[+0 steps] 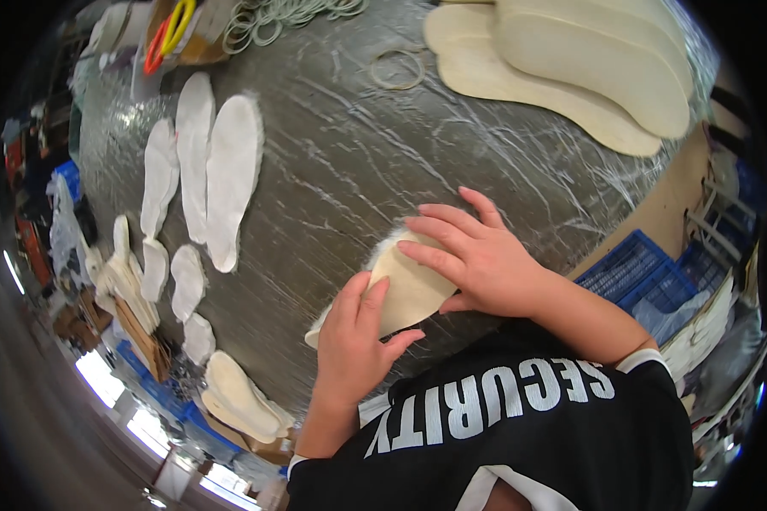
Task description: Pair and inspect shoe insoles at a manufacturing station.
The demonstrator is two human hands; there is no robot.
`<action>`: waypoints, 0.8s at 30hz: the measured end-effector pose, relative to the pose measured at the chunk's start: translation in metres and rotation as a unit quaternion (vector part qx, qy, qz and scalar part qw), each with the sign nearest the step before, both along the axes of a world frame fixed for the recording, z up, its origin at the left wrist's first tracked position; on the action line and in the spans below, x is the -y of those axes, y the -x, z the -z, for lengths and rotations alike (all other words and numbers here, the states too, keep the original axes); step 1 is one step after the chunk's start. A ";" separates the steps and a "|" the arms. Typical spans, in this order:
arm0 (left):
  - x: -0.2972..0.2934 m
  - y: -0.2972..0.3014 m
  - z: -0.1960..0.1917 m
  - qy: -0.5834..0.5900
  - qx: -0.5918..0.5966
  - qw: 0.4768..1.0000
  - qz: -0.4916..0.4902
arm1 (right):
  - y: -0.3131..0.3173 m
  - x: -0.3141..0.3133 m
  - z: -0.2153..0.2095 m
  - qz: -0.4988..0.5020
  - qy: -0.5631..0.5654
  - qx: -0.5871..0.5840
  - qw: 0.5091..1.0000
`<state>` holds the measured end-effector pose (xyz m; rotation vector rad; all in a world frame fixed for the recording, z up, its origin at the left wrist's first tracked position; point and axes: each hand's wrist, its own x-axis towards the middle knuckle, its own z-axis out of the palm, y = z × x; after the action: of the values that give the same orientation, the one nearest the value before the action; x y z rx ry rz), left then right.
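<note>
The cream insole (pixel 411 294) is best steadied evenly by left hand (pixel 349 345) and right hand (pixel 490 268), fingers laid on top; whether thumbs pinch underneath cannot be told.

The film-wrapped table (pixel 324 153) bears white insoles (pixel 234 170), cream soles (pixel 554 111), pale rings (pixel 294 10) — and, seemingly, the handled insole (pixel 407 294).

Insole (pixel 413 295) cream, white-edged; handles (pixel 170 43) yellow, orange-red; crate (pixel 629 269) blue; shirt (pixel 571 443) black, white-lettered.
</note>
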<state>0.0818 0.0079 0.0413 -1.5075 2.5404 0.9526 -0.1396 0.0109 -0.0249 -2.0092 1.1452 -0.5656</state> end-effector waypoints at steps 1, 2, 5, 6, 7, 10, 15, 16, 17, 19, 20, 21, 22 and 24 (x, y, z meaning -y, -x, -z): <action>0.002 -0.004 -0.001 0.002 0.000 1.000 -0.016 | 0.000 0.001 0.000 0.002 0.000 -0.009 1.000; 0.004 -0.008 -0.002 -0.015 -0.029 0.998 -0.058 | -0.001 0.000 0.002 0.012 0.019 -0.012 1.000; 0.005 -0.028 -0.011 -0.044 -0.033 0.989 -0.135 | 0.000 -0.002 0.002 0.016 0.031 -0.029 0.999; 0.004 -0.032 -0.011 -0.062 -0.013 0.986 -0.152 | 0.001 -0.002 0.004 0.015 0.026 -0.031 0.999; 0.002 -0.034 -0.010 -0.061 -0.013 0.984 -0.167 | 0.000 -0.002 0.002 -0.001 0.028 -0.030 0.999; 0.001 -0.039 -0.003 -0.080 -0.057 0.978 -0.185 | -0.003 0.001 -0.009 -0.019 0.019 -0.060 0.998; -0.001 -0.036 0.006 -0.036 -0.063 0.981 -0.179 | -0.019 0.007 -0.018 -0.059 0.045 -0.054 0.996; -0.001 -0.036 0.006 -0.036 -0.066 0.979 -0.187 | -0.023 0.007 -0.015 -0.077 0.047 -0.045 0.995; -0.001 -0.035 0.007 -0.026 -0.067 0.979 -0.189 | -0.027 0.007 -0.014 -0.095 0.048 -0.036 0.994; -0.002 -0.035 0.008 -0.017 -0.069 0.978 -0.197 | -0.034 0.007 -0.015 -0.113 0.041 -0.035 0.992; -0.002 -0.035 0.008 -0.037 -0.067 0.976 -0.203 | -0.037 0.007 -0.015 -0.129 0.042 -0.039 0.990; -0.002 -0.036 0.008 -0.058 -0.065 0.974 -0.208 | -0.039 0.006 -0.015 -0.143 0.043 -0.043 0.988; -0.002 -0.036 0.008 -0.059 -0.067 0.973 -0.213 | -0.041 0.005 -0.014 -0.149 0.046 -0.055 0.986; -0.002 -0.037 0.008 -0.076 -0.078 0.969 -0.220 | -0.042 0.005 -0.011 -0.156 0.057 -0.068 0.984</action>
<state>0.1184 0.0101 0.0336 -2.0676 2.1955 1.3279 -0.0973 0.0063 -0.0139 -2.2998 0.8649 -0.3438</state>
